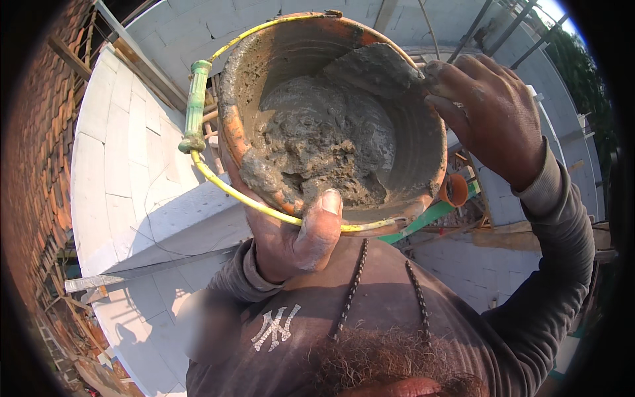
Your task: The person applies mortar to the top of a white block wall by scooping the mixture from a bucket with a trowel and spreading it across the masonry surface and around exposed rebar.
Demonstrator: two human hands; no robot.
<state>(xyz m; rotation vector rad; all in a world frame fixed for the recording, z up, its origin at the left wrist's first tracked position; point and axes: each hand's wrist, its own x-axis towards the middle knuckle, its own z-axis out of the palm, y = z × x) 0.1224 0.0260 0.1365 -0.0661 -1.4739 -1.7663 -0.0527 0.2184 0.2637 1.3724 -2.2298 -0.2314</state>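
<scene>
An orange bucket (433, 149) caked with grey mortar is tilted so that its mouth faces me. Wet, lumpy mortar (317, 135) lies at its bottom. My left hand (297, 241) grips the near rim, thumb over the edge and fingers hidden behind the bucket. The yellow wire handle (241, 196) swings round the left side with its green grip (194, 106). At the far right rim, my right hand (483, 109) is closed on the end of a flat, mortar-coated blade (374, 69), which reaches into the bucket against the inner wall. Any handle on it is hidden.
Pale block walls (126, 152) rise at left and behind, with a white ledge (178, 218) below the bucket. A tiled roof (40, 145) slopes at far left. Poles (473, 30) stand at back right. A small orange pot-like thing (455, 190) sits below the right rim.
</scene>
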